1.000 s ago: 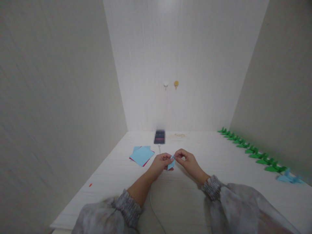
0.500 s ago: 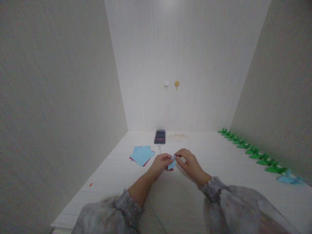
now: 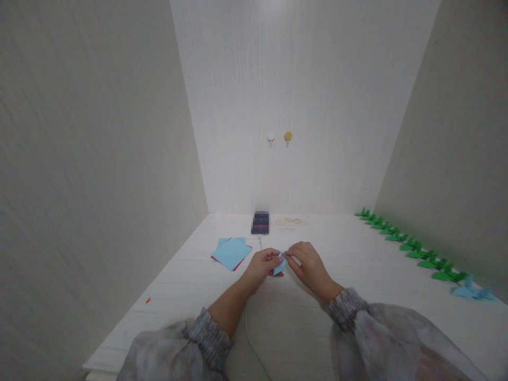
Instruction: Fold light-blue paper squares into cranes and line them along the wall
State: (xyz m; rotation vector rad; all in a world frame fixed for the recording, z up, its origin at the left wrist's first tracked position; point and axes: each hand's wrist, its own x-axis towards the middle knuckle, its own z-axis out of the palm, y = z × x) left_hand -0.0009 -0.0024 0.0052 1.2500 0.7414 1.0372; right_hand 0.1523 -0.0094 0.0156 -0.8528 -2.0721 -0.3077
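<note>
A small folded piece of light blue paper point(image 3: 279, 264) is held between both hands just above the white table point(image 3: 357, 275). My left hand point(image 3: 261, 266) pinches its left side with fingers curled. My right hand point(image 3: 308, 264) pinches its upper right tip with thumb and forefinger. Both hands meet at the table's middle, in front of a stack of light blue paper squares point(image 3: 232, 252) with a red sheet underneath.
A phone point(image 3: 260, 223) lies at the table's back with a white cable point(image 3: 249, 328) running toward me. A row of several green folded paper figures point(image 3: 413, 246) lines the right wall, ending in a blue one point(image 3: 472, 290). Two wall hooks point(image 3: 279, 138) hang ahead. A red scrap point(image 3: 147, 300) lies left.
My right hand has shifted slightly left and closer to the left hand, working the paper's tip. The paper stays in both hands.
</note>
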